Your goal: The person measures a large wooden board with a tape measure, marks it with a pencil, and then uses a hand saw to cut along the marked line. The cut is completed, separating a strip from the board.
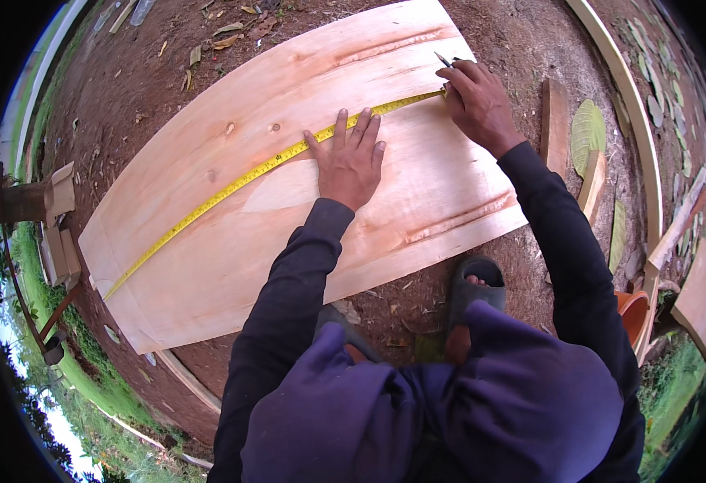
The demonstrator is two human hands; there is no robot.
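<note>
A pale plywood sheet (171,302) with wavy grain and small knots lies on the dirt, seen at a slant. A yellow tape measure (208,199) stretches lengthwise across it, from its left end to its right edge. My left hand (345,161) lies flat with fingers spread, fingertips on and beside the tape near the middle. At the right edge, my right hand (482,105) is closed round a dark pencil (443,61), its tip sticking up, and sits at the tape's end; whether it also grips the tape is hidden.
Wooden offcuts (554,129), a long batten (647,161) and an orange container (633,314) lie to the right. A wooden stand with metal parts (22,201) is at the left. My sandalled foot (474,286) stands just below the sheet. Leaves are scattered on the dirt.
</note>
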